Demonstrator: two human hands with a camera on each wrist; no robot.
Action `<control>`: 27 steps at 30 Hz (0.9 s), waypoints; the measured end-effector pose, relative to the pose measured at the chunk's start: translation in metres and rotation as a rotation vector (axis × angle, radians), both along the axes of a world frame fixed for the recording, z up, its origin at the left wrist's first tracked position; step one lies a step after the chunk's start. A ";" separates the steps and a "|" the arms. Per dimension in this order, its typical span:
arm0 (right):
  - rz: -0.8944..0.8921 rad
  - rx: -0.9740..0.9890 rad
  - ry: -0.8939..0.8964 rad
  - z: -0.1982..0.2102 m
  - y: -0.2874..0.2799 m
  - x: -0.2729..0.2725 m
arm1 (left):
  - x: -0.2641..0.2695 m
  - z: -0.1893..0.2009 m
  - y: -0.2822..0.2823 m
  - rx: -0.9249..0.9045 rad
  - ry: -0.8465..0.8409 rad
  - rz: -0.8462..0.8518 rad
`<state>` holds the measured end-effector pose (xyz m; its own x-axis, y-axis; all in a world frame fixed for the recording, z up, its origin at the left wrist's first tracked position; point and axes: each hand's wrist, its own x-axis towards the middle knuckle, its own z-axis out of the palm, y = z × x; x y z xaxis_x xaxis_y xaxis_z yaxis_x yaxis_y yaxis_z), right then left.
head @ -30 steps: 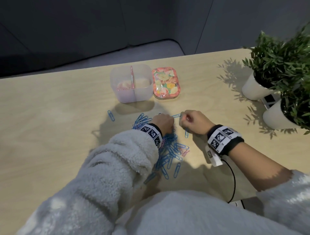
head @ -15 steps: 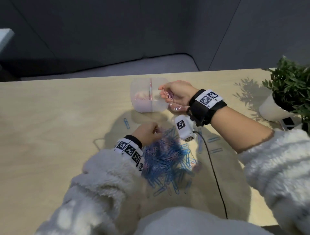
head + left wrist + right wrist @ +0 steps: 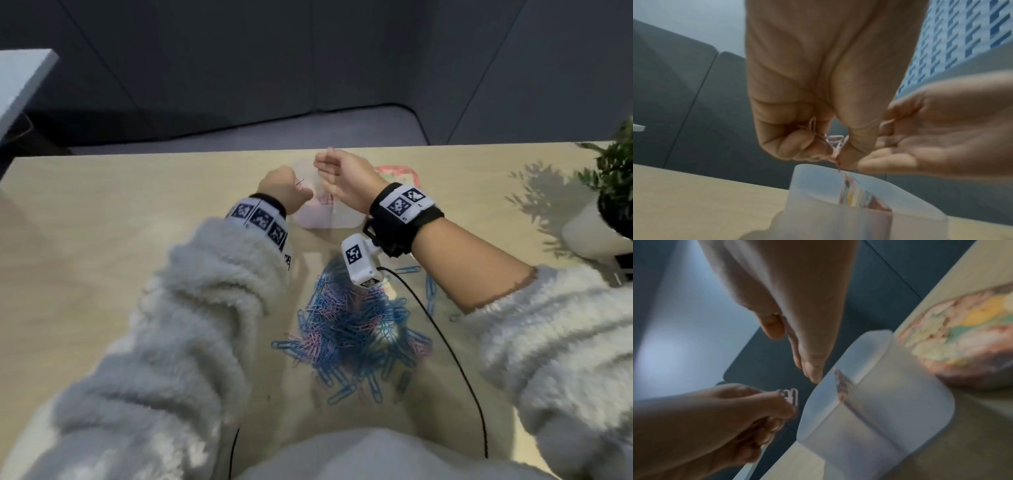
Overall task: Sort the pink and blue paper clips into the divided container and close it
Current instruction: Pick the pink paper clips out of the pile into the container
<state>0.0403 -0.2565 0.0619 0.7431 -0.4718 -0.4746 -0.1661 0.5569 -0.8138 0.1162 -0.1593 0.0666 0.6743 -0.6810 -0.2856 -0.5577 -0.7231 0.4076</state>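
Over the translucent divided container (image 3: 329, 219) both hands hover side by side. My left hand (image 3: 291, 192) pinches a small bunch of pink paper clips (image 3: 833, 141) in curled fingers just above the container rim (image 3: 818, 172). To its right, my right hand (image 3: 329, 168) has straight, relaxed fingers (image 3: 809, 368) and nothing visible in it. A pink divider (image 3: 840, 391) splits the container, with pink clips lying in the left part. The mixed pile of blue and pink clips (image 3: 356, 325) lies on the table near my body.
The floral lid (image 3: 400, 171) lies flat just right of the container. A potted plant (image 3: 613, 192) in a white pot stands at the right table edge. A black cable (image 3: 455, 359) runs past the pile. A few stray blue clips (image 3: 430, 291) lie right of the pile.
The left hand rose from the pile to the container with pink clips. The right hand, which carried pink clips over the container half a second ago, now has its fingers opened.
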 end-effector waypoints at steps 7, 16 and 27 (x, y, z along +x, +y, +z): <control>0.043 -0.378 0.062 -0.002 0.002 -0.089 | -0.007 -0.016 -0.043 0.143 -0.162 -0.170; 0.554 -1.075 0.461 -0.081 0.022 -0.143 | -0.019 -0.027 -0.019 -0.181 -0.284 -0.118; 0.294 -1.025 0.554 -0.095 -0.009 -0.171 | -0.105 -0.095 0.064 -0.011 0.090 -0.571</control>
